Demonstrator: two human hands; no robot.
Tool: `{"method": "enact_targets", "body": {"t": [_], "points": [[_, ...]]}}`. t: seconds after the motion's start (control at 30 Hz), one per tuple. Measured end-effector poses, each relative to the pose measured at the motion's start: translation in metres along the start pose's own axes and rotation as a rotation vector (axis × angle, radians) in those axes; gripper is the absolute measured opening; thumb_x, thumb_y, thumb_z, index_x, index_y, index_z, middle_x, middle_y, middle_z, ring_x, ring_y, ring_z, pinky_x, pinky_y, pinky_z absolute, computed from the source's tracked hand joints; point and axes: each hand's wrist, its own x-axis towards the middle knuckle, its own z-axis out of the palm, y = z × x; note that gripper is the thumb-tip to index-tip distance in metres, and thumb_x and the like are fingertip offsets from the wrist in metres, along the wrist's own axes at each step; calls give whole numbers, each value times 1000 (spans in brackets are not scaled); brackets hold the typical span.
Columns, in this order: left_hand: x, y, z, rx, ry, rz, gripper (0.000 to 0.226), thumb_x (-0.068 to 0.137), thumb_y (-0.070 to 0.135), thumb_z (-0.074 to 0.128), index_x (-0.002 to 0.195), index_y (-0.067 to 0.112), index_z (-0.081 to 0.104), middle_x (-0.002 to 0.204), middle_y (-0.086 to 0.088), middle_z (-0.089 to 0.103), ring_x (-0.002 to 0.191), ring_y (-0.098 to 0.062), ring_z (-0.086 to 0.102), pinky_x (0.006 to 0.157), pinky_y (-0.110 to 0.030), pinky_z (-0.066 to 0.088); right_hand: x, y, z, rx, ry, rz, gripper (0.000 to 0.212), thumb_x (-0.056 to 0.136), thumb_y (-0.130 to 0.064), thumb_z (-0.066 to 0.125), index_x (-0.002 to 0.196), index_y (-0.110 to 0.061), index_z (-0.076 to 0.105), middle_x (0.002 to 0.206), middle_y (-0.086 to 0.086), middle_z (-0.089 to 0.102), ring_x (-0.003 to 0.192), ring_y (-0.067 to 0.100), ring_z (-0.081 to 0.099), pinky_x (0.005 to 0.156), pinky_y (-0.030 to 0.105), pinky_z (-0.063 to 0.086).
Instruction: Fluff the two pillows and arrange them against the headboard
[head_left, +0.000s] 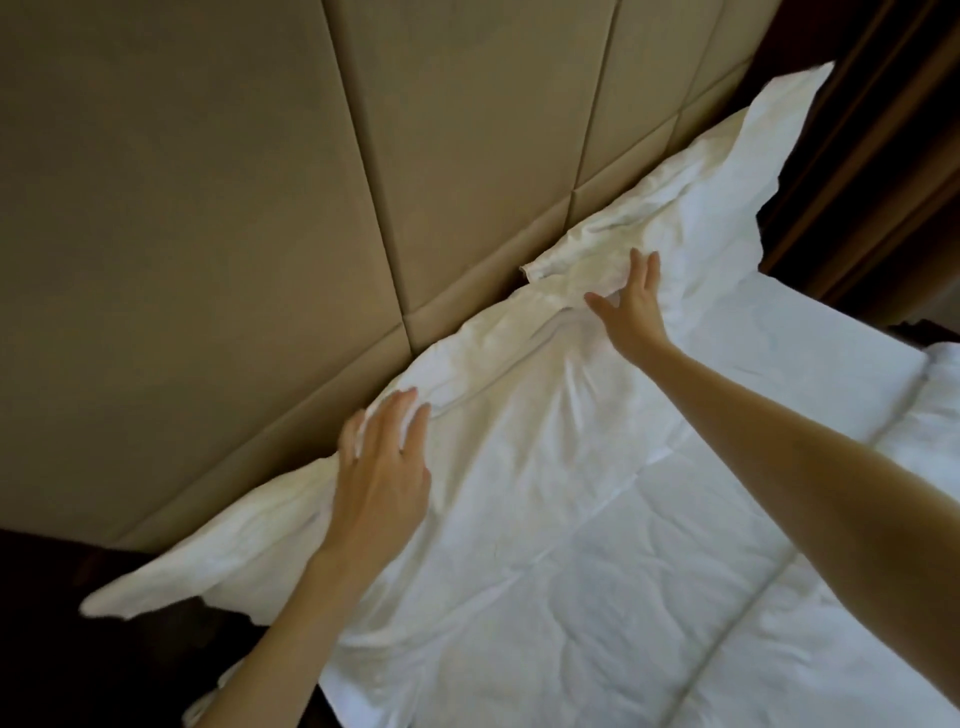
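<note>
Two white pillows lie side by side along the tan padded headboard (218, 218). The near pillow (498, 426) runs from the lower left to the middle, and the far pillow (696, 197) reaches up to the right, its flap overlapping the near one. My left hand (379, 478) rests flat on the near pillow's left part, fingers spread, close to the headboard. My right hand (631, 306) lies flat with fingers apart where the two pillows meet. Neither hand grips any fabric.
A white quilted duvet (675, 597) covers the bed below the pillows. Dark wood panelling (883, 156) stands at the right beyond the far pillow. A dark area (78, 649) lies beside the bed at the lower left.
</note>
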Motion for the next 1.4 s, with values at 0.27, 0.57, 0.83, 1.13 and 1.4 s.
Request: {"method": "enact_targets", "body": {"t": [0.27,0.57,0.83,1.13,1.4], "points": [[45,86,47,5,-218,426,57,74,14,65,130,6,55,144,-11,49,136,-25,42,113,-46,21,-28,49,-35,-70,-146,149,43,90,-7,51,132,-14,51,140,14,50,122,31,50,87,26,38],[158,165,117,230,-428,602,60,92,27,45,147,32,22,162,-5,4,147,-29,-9,108,-65,-11,-101,141,-102,76,-184,509,17,83,-9,63,96,-16,71,105,13,70,95,25,63,75,25,43],[248,163,144,326,-258,571,76,89,62,37,150,33,4,162,5,-6,147,-17,-8,115,-55,4,-117,188,-129,114,-210,654,17,80,-3,61,93,-8,69,98,21,72,85,24,64,69,27,44],[287,162,128,219,-306,536,74,91,55,44,151,26,11,160,-12,-13,147,-26,-9,120,-41,-4,-109,185,-123,173,-212,637,17,84,-7,56,80,-21,65,86,4,72,75,14,66,61,21,47],[260,184,105,-40,-382,423,45,94,30,43,136,15,47,160,-9,13,145,-25,11,118,-37,9,-147,170,-125,370,-166,642,13,84,-11,60,82,-21,66,88,3,73,82,16,67,70,25,46]]}}
